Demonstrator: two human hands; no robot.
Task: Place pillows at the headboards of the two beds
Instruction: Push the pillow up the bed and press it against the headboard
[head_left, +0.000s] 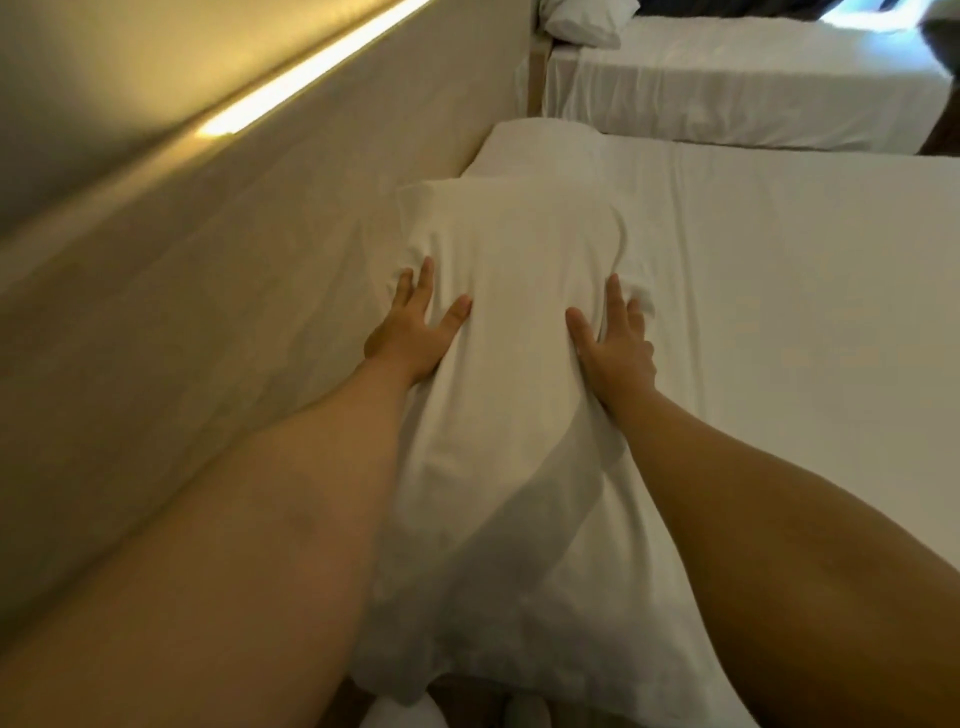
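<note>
A white pillow (514, 291) lies on the near bed (779, 322), lengthwise along the beige headboard (260, 291). My left hand (415, 327) presses flat on the pillow's headboard side, fingers spread. On its other side, my right hand (615, 343) lies with fingers apart and sunk into the fabric. Beyond this pillow, a second white pillow (545, 145) rests against the headboard. The far bed (753, 78) carries another white pillow (587, 21) at its head end.
A lit strip (311, 67) runs along the top of the headboard panel. A narrow gap (535, 78) with a wooden post separates the two beds. Dark floor (940, 135) shows at the right edge.
</note>
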